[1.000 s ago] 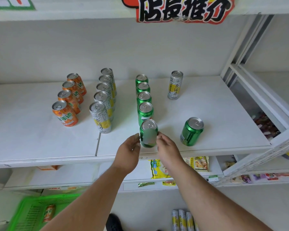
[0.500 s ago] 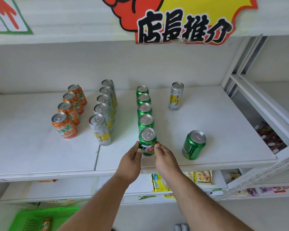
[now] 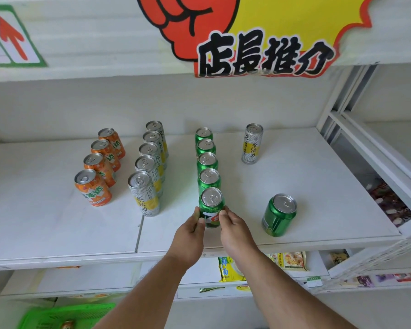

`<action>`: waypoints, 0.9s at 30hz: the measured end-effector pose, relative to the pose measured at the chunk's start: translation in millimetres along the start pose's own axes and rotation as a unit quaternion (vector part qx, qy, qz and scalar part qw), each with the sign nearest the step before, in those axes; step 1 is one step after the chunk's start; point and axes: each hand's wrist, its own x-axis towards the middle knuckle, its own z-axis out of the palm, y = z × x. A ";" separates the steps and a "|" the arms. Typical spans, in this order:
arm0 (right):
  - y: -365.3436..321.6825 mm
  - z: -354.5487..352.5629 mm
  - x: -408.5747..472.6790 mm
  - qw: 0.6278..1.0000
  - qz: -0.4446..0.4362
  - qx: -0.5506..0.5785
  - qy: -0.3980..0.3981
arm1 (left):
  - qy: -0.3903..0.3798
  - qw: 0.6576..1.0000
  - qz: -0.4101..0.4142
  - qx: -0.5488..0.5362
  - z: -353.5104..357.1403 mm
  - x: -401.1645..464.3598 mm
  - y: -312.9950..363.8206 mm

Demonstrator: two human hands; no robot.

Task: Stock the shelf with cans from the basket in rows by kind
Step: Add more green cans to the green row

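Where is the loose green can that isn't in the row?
In the head view, the stray green metal can stands alone on the white shelf, near its front edge, right of the green row's front can.

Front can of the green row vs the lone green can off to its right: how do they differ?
The front green can is pinched between the left hand and right hand; the lone green can is untouched. The front green can closes the row of green cans; the lone green can stands apart, right of the row. The front green can shows its logo; the lone one does not. Both are upright on the shelf.

Sign on upper shelf edge: "店長推介"; slim can: "茶活力".
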 end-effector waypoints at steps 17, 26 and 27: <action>-6.5 3.1 22.9 1.000 0.008 -0.029 -0.003 | 0.005 1.000 -0.007 0.020 -3.9 21.1 4.3; -9.4 6.4 29.1 1.000 0.013 -0.024 -0.002 | 0.006 1.000 -0.009 0.019 -4.5 24.6 9.1; -9.8 5.7 28.6 1.000 0.013 -0.025 -0.003 | 0.006 1.000 -0.012 0.018 -4.4 23.4 9.1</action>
